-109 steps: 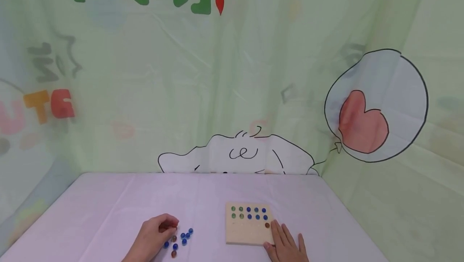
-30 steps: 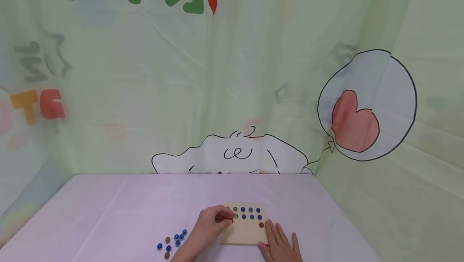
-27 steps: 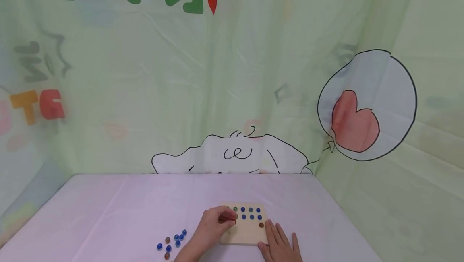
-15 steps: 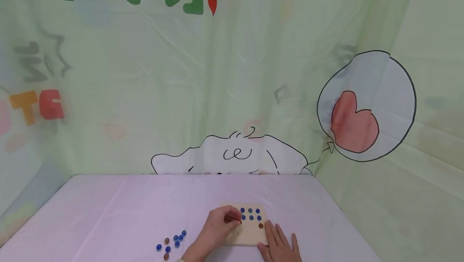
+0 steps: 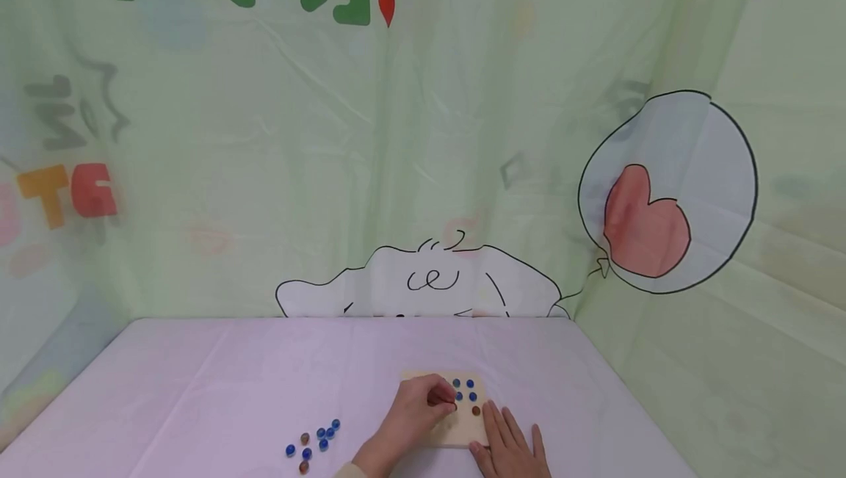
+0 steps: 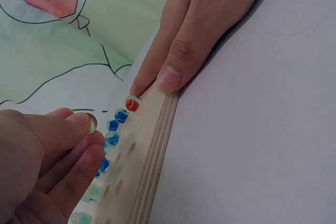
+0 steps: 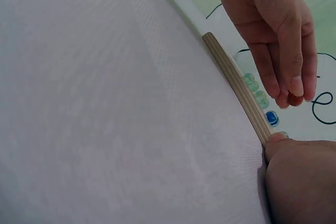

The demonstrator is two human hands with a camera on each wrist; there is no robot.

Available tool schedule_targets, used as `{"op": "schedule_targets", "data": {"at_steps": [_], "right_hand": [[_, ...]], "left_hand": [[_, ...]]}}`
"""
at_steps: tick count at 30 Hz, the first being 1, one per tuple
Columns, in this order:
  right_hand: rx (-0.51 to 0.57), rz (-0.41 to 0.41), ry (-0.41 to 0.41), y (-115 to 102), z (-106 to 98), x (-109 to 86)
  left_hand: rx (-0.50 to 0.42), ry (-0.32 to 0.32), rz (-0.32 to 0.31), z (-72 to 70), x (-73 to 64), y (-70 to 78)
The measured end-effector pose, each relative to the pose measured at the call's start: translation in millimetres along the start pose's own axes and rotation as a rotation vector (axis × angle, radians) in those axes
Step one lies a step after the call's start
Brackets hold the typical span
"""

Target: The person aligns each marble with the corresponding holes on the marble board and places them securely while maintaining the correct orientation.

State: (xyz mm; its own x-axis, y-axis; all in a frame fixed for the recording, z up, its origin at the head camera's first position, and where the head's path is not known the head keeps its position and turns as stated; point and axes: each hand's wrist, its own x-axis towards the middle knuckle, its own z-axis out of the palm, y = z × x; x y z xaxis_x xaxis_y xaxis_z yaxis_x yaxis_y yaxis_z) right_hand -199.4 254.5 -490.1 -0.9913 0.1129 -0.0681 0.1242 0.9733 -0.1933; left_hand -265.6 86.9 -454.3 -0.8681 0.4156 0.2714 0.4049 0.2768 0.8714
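My left hand (image 5: 419, 408) pinches a red-brown marble (image 7: 295, 99) between thumb and fingers, just above the wooden board (image 5: 463, 434). On that board, blue marbles (image 5: 470, 384) sit in the far rows at the right, and one red-brown marble (image 5: 476, 411) lies in the row nearer me at the right edge. Green marbles (image 6: 92, 192) show farther left on it in the left wrist view; my left hand hides them in the head view. My right hand (image 5: 512, 441) rests at the board's right edge with fingers straight, its thumb against the near side. Several shallow holes are bare.
Left of the board, a loose group of blue marbles (image 5: 323, 445) and two red-brown marbles (image 5: 305, 438) lies on the pale tablecloth (image 5: 218, 390). A light green printed curtain (image 5: 297, 133) hangs behind the table.
My left hand has gone from the loose marbles to the board with a red-brown marble, then slid rightward over it. My right hand has kept its place at the board's edge.
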Motion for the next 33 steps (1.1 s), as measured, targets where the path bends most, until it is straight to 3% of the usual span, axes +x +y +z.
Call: {"op": "schedule_targets", "data": {"at_steps": [11, 24, 33], "right_hand": [[-0.004, 0.009, -0.012, 0, 0, -1.1], [-0.005, 0.011, -0.018, -2, -1, -0.7], [0.002, 0.015, -0.006, -2, -2, -1.7]], "left_hand": [[0.075, 0.015, 0.008, 13.8, 2.7, 4.8], [0.166, 0.048, -0.094, 21.2, 8.8, 6.2], [0.196, 0.067, -0.048, 27.1, 10.1, 5.3]]}}
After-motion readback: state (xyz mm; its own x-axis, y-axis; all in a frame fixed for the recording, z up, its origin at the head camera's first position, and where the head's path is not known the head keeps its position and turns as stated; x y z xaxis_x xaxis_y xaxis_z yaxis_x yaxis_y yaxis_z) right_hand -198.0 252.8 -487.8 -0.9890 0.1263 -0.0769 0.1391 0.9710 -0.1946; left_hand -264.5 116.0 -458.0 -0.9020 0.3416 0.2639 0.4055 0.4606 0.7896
